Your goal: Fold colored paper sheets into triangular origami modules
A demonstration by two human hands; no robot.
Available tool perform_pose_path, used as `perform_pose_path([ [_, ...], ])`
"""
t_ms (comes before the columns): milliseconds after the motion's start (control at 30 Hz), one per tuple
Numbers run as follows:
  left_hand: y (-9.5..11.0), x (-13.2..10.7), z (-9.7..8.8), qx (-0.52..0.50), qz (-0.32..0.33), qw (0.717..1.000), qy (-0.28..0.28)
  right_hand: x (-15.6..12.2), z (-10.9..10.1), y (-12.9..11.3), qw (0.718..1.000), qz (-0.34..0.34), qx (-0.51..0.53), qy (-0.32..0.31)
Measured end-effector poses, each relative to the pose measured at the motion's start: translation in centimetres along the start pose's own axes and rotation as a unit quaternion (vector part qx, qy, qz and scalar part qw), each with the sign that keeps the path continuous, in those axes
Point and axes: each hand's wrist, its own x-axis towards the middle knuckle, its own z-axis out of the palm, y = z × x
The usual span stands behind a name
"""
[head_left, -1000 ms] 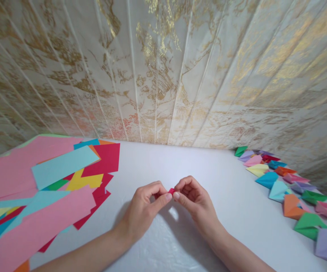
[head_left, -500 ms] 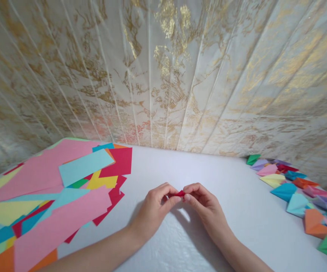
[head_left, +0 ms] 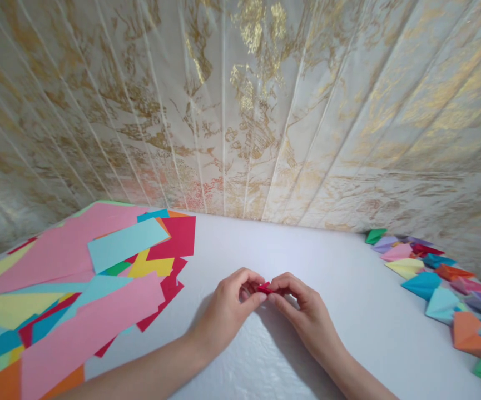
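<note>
A small folded red paper piece is pinched between both my hands over the white table. My left hand grips its left end with thumb and curled fingers. My right hand pinches its right end in the same way. Most of the red piece is hidden by my fingertips.
A loose heap of coloured paper strips in pink, light blue, red and yellow covers the table's left side. Several folded paper triangles in many colours lie along the right edge. A cream and gold patterned wall rises right behind the table.
The view shifted left between one second ago and half a second ago, then held. My hands keep pinching the red piece, fingers shifting slightly on it.
</note>
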Motion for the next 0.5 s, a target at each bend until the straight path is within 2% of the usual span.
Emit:
perform_pose_path([
  [100, 0.00, 0.12, -0.33, 0.026, 0.035, 0.999, 0.009, -0.09, -0.07, -0.06, 1.000, 0.014, -0.023, -0.004],
  [233, 0.03, 0.26, -0.54, 0.030, 0.055, 0.998, -0.003, 0.06, -0.22, -0.16, 0.999, -0.020, -0.033, 0.015],
  [400, 0.37, 0.32, -0.40, -0.007, 0.038, 0.999, 0.005, 0.35, -0.13, 0.29, 0.994, 0.012, 0.102, 0.038],
  [500, 0.56, 0.39, -0.34, -0.032, 0.033, 0.999, 0.009, 0.29, 0.15, 0.51, 0.991, 0.024, 0.121, 0.040],
])
